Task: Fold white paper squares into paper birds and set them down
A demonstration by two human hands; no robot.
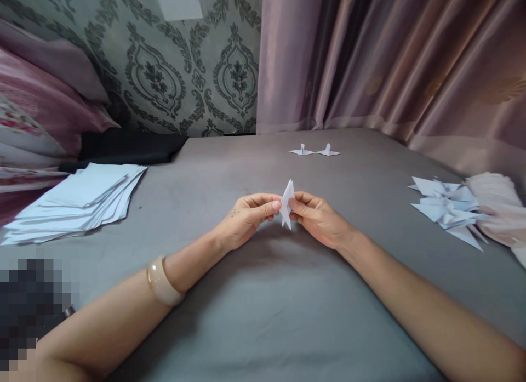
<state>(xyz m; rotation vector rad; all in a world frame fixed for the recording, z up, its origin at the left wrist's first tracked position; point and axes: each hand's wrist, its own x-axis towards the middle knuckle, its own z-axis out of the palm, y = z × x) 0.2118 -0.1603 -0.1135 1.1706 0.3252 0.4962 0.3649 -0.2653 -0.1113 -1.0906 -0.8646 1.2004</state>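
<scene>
A small folded paper piece (288, 204), white and narrow with pointed ends, is held upright above the grey surface. My left hand (252, 215) pinches its left side between thumb and fingers. On its right side, my right hand (314, 215) is closed on the same paper with thumb and fingertips. The piece has two points at the bottom and a narrow tip at the top. Parts of its edges are hidden behind the fingertips.
Two small folded paper birds (302, 150) stand at the back. Several more folded paper pieces (450, 206) lie at the right beside bunched pale cloth (495, 193). A stack of white paper sheets (82, 198) sits at the left, near a black cloth (131, 146). Curtains (370, 58) hang behind.
</scene>
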